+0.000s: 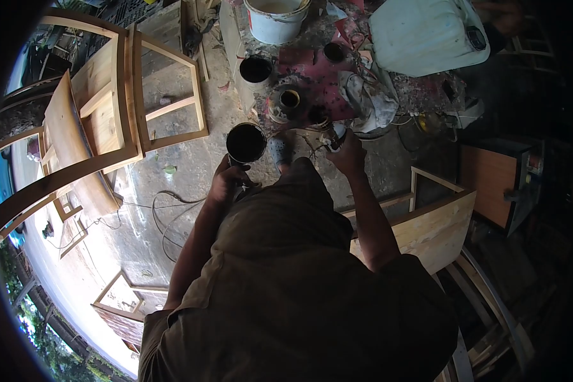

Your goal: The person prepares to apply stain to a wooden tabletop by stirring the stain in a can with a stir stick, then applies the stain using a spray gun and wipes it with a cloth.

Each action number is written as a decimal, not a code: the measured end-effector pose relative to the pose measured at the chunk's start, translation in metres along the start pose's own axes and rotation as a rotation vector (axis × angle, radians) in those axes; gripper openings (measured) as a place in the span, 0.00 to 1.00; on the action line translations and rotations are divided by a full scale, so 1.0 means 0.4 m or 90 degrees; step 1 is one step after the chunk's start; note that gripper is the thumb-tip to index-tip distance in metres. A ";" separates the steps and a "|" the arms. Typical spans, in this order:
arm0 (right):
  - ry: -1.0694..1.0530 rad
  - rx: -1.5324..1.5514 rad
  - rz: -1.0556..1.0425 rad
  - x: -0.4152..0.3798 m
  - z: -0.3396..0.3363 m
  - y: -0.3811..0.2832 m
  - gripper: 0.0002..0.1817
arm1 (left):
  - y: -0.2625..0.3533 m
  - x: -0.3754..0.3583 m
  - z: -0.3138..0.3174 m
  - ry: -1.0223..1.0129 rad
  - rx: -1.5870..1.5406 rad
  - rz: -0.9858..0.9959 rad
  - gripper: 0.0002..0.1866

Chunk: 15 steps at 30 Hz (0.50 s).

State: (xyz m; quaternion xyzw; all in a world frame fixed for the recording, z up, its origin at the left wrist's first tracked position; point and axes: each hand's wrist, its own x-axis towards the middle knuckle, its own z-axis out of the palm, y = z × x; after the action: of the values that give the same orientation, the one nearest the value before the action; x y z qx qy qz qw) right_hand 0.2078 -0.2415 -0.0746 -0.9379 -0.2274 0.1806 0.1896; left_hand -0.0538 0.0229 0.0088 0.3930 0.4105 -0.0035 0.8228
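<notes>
My left hand (223, 181) is wrapped round a can (246, 144) of dark liquid, its round mouth facing up toward me. In my right hand (349, 155) is a metallic tool (330, 136) with a dark far end and a pale part; shadow hides its exact kind. That tool is at the near edge of a stained worktable (388, 83). Close to both hands stand an open container with a yellowish rim (290, 99) and a pot of dark liquid (256, 69). A crumpled, stained rag (370, 100) lies to the right of them.
A white bucket (275, 22) and a large pale jerrycan (430, 35) stand at the table's back. Wooden furniture frames (130, 95) are at my left. A wooden panel (426, 223) and an orange-brown cabinet (490, 181) stand at right. A cable (162, 223) lies looped on the floor.
</notes>
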 end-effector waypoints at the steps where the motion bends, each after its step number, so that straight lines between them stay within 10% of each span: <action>1: 0.000 -0.002 0.001 0.000 -0.003 -0.004 0.44 | -0.001 -0.001 -0.001 0.002 -0.002 -0.003 0.36; 15: -0.037 -0.023 0.001 0.006 -0.009 -0.001 0.51 | -0.020 0.006 -0.007 -0.001 -0.026 0.025 0.32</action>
State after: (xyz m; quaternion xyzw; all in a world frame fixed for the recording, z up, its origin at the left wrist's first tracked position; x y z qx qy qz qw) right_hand 0.2114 -0.2410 -0.0721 -0.9357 -0.2355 0.2037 0.1657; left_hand -0.0567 0.0199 0.0010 0.3842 0.4022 0.0208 0.8308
